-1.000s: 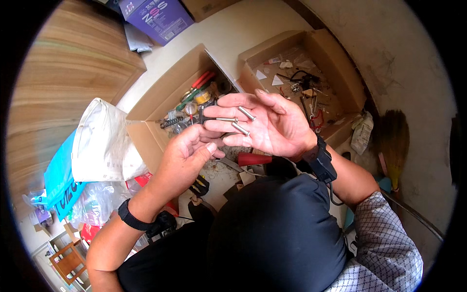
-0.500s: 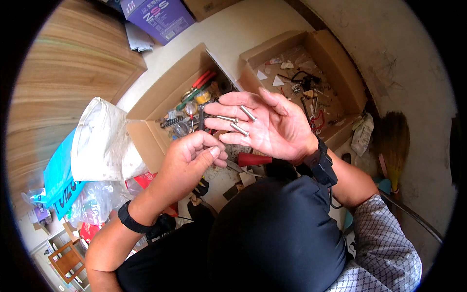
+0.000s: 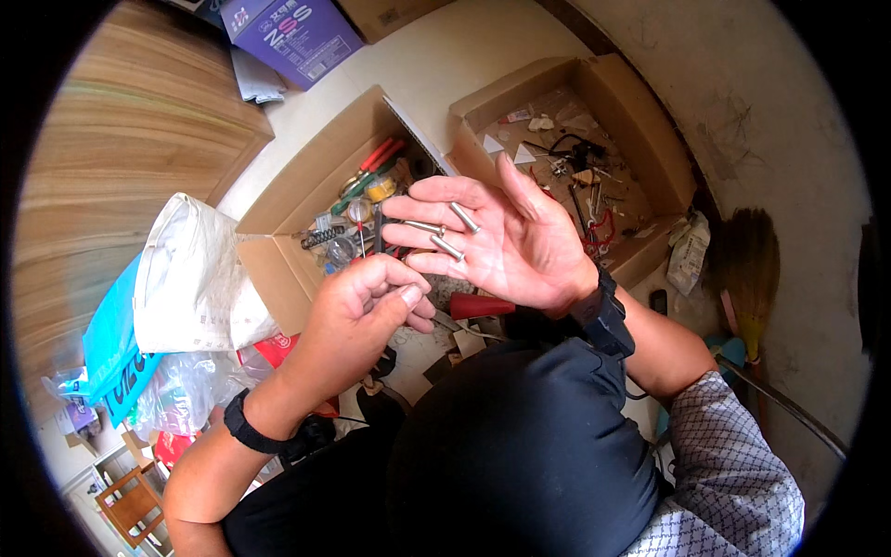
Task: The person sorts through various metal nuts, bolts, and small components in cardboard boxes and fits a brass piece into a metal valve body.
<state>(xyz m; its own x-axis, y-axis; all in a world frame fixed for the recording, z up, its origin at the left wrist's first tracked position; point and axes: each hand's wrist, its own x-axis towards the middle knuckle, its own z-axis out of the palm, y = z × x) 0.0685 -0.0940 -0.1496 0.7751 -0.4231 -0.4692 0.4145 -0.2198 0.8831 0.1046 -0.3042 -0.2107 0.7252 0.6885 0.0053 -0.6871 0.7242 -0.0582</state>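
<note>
My right hand [image 3: 520,246] is turned palm up with its fingers stretched out. Across the fingers lie three small silver metal bolts: one bolt [image 3: 465,217] by the index finger, another bolt [image 3: 425,226] between fingers, and a third bolt [image 3: 447,248] lower down. Just left of those fingertips is my left hand [image 3: 367,302], its fingers curled in and the thumb bent close to the index finger. Whatever may be inside that curl is hidden. Both hands are above the near side of a cardboard box [image 3: 311,172] of tools.
Pliers with red handles [image 3: 378,155] and yellow tape [image 3: 380,189] lie in that box. A second cardboard box [image 3: 640,139] holds loose hardware scraps. White and blue bags [image 3: 186,278] stand left; a broom [image 3: 747,269] leans right. A red cone-shaped piece [image 3: 480,305] lies below my right hand.
My right hand and the bolts sit slightly further left in the picture, as the whole view has shifted a little. Both hands keep nearly the same pose.
</note>
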